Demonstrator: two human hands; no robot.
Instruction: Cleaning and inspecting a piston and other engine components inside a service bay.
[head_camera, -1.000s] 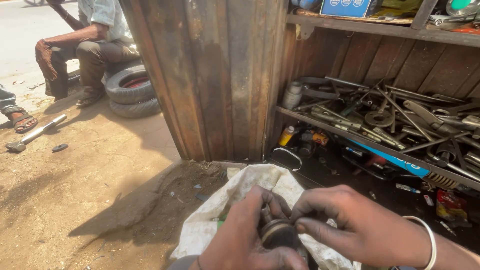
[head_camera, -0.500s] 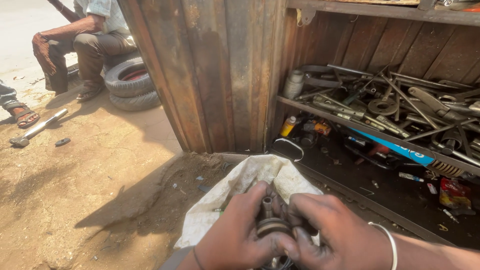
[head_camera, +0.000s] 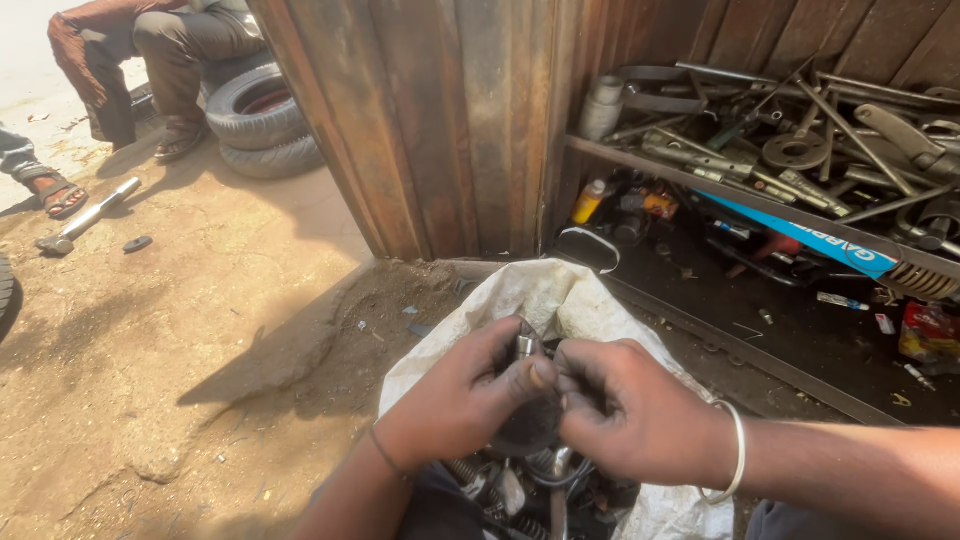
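My left hand (head_camera: 460, 400) and my right hand (head_camera: 630, 410) together grip a dark round metal part (head_camera: 527, 425) with a small shiny stud on top. They hold it just above the mouth of a white woven sack (head_camera: 545, 295). Inside the sack lie several greasy metal pieces and a coil spring (head_camera: 520, 490). A metal bangle (head_camera: 733, 450) circles my right wrist. My fingers hide most of the part.
A rusty corrugated metal wall (head_camera: 440, 120) stands behind the sack. To the right, a wooden shelf (head_camera: 760, 205) carries many tools and rods, with bottles below. Stacked tyres (head_camera: 262, 125) and a seated person (head_camera: 150, 50) are far left. A metal tool (head_camera: 90, 215) lies on the dirt.
The view has tilted down and closer to the sack. My hands have shifted slightly on the dark part and still hold it over the sack.
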